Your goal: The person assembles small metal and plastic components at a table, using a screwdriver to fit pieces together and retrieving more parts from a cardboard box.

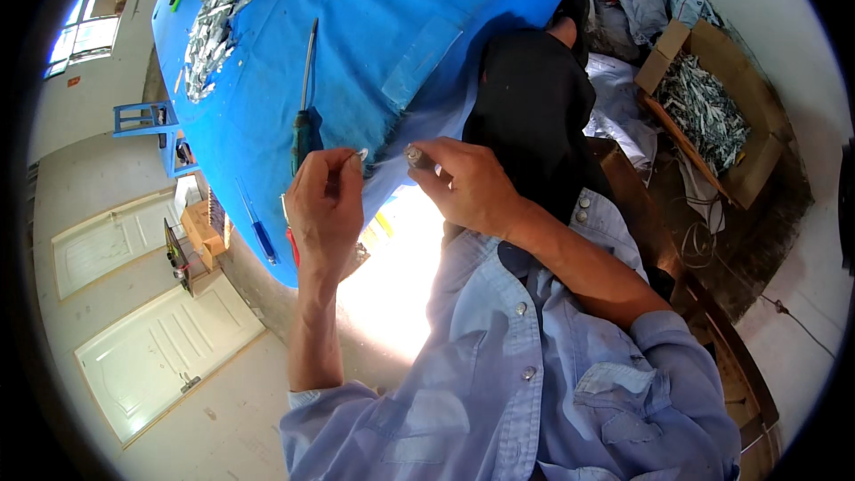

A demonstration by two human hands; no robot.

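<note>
My left hand (325,205) is closed in a pinch, with a tiny shiny whitish piece (362,153) at its fingertips. Across a small gap, my right hand (472,183) grips a short grey metal cylinder (414,156) with a round end between thumb and fingers. Both hands are above the near edge of a blue cloth (374,0). Just beyond my left hand lies a long screwdriver (303,129) with a dark green handle. To the left is a screwdriver with a blue handle (264,240). Something red (293,248) shows partly behind my left wrist.
A heap of silvery metal strips (214,27) lies at the cloth's far left. On the right, a cardboard box (766,125) holds many thin metal pieces, with crumpled fabric (650,9) behind it. A blue stool (142,120) and white doors (169,347) are at the left.
</note>
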